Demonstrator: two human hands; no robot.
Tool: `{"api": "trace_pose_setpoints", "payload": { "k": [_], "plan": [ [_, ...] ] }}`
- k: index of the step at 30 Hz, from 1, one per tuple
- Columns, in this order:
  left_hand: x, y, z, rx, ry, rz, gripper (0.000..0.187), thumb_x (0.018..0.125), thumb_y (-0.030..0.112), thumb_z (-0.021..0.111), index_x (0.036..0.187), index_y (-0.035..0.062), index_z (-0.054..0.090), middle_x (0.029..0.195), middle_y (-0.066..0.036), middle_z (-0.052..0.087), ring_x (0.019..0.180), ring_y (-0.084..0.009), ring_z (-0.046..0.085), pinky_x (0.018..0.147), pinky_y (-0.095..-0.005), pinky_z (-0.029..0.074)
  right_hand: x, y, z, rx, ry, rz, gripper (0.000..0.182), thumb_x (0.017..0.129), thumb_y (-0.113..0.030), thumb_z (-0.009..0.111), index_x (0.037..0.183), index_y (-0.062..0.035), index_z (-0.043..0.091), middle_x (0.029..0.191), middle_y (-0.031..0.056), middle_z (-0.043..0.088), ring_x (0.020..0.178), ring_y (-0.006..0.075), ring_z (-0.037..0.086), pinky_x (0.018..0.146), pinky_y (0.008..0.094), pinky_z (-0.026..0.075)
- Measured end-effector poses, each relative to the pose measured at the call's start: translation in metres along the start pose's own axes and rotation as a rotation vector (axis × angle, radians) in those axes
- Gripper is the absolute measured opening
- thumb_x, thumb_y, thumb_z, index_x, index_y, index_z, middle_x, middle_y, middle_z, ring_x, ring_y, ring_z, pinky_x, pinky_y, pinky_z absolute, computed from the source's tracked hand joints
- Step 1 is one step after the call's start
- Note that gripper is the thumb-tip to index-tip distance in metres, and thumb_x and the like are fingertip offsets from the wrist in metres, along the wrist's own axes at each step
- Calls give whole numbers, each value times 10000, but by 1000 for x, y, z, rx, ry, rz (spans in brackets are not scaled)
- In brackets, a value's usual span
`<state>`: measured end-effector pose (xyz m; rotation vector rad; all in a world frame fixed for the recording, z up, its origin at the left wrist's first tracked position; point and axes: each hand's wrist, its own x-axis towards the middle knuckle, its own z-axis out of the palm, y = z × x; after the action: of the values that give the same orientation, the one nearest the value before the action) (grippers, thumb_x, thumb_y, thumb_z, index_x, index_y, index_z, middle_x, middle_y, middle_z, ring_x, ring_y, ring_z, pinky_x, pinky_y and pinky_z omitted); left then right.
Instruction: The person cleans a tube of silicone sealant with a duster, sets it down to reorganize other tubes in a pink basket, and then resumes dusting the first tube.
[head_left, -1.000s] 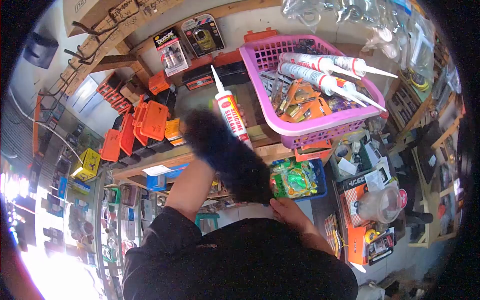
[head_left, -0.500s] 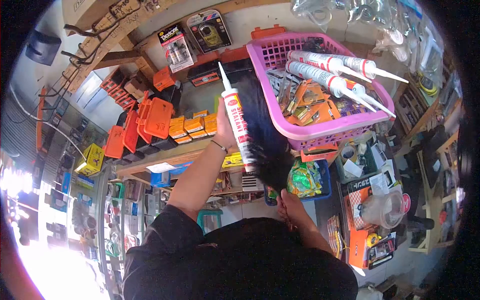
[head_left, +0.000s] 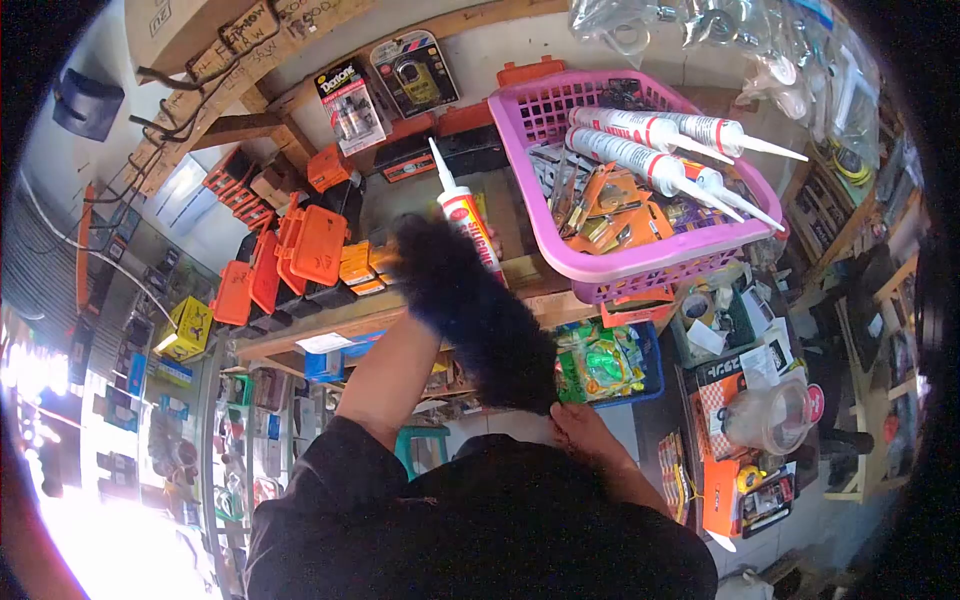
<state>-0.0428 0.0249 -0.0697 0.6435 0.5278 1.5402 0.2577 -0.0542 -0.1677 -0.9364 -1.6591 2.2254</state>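
A white and red silicone sealant tube (head_left: 466, 215) stands nearly upright, nozzle up, in my left hand (head_left: 495, 246). Most of that hand and the tube's lower part are hidden behind the black fluffy duster (head_left: 480, 315). My right hand (head_left: 582, 430) is closed round the duster's handle, low and to the right. The duster's head lies across the front of the tube and my left wrist. To the right, a pink basket (head_left: 660, 262) holds several more sealant tubes (head_left: 625, 158) and orange packets (head_left: 620, 215).
Orange-lidded cases (head_left: 310, 245) and small yellow-orange boxes (head_left: 358, 265) line the wooden shelf (head_left: 390, 308) on the left. Carded goods, including a padlock pack (head_left: 412, 75), lean at the back. Below the basket sits a blue bin (head_left: 652, 375) with green packets. Plastic bags hang at upper right.
The duster has swept left and up, from beside the tube to across its front, covering my left hand. The tube sits slightly lower, and my right hand has shifted slightly down.
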Motion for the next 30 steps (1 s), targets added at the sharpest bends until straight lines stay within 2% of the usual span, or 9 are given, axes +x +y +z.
{"api": "trace_pose_setpoints", "payload": {
  "k": [4,9,12,14,16,21,24,29,30],
  "plan": [
    [-7,-2,31,-93,42,47,638,810,572,313,1161,56,442,1138,-144,486,1037,-298,469,920,-423,346,3,-4,-1,232,37,48,407,871,-420,367,644,-97,464,462,-17,376,356,76,327,330,228,266],
    [4,0,-9,-68,-176,-32,511,799,558,364,830,75,531,797,-134,560,730,-294,552,648,-423,470,4,-3,-1,-16,-13,-11,393,876,-411,354,658,-99,450,474,-12,374,367,79,337,304,239,276],
    [20,-16,-60,-265,-308,-84,570,802,571,332,1004,69,510,943,-163,564,837,-316,549,749,-447,445,-4,-32,11,56,38,13,384,876,-407,354,669,-98,448,482,-9,379,368,82,350,280,243,277],
    [-2,-13,22,357,109,267,602,819,520,331,1202,60,399,1164,-154,463,1028,-314,467,909,-438,346,-4,-40,15,224,120,114,381,876,-401,356,667,-96,448,485,-7,383,367,83,357,271,244,276],
    [-5,-5,22,-208,81,37,602,819,518,341,1197,55,408,1149,-154,475,1022,-308,470,914,-439,344,3,-29,14,232,47,99,376,878,-387,356,666,-91,451,482,-7,379,367,78,354,274,234,270],
    [32,-12,-44,-299,-864,-145,572,836,512,321,1148,52,456,1160,-136,469,1054,-280,455,944,-416,321,-4,-24,23,33,-35,34,404,872,-424,367,652,-94,442,473,-10,371,359,85,339,301,233,262],
    [-11,0,36,-300,-69,25,581,853,498,281,1192,46,414,1176,-132,466,1058,-293,454,947,-434,307,-3,-18,23,454,-31,41,388,876,-407,379,672,-84,445,489,-19,362,390,76,328,355,206,249],
    [37,-47,-88,10,210,269,542,841,474,341,1196,71,409,1160,-146,474,1027,-273,481,925,-424,339,-10,-25,21,256,-139,-11,415,876,-423,363,643,-84,418,467,-12,348,354,81,305,331,210,237],
    [33,-44,-92,-237,-98,105,549,836,483,347,1195,73,410,1157,-142,478,1022,-276,484,922,-425,344,-11,-28,22,172,-99,-34,421,876,-425,359,631,-86,408,461,-11,345,343,82,298,323,214,236]
  ]
}}
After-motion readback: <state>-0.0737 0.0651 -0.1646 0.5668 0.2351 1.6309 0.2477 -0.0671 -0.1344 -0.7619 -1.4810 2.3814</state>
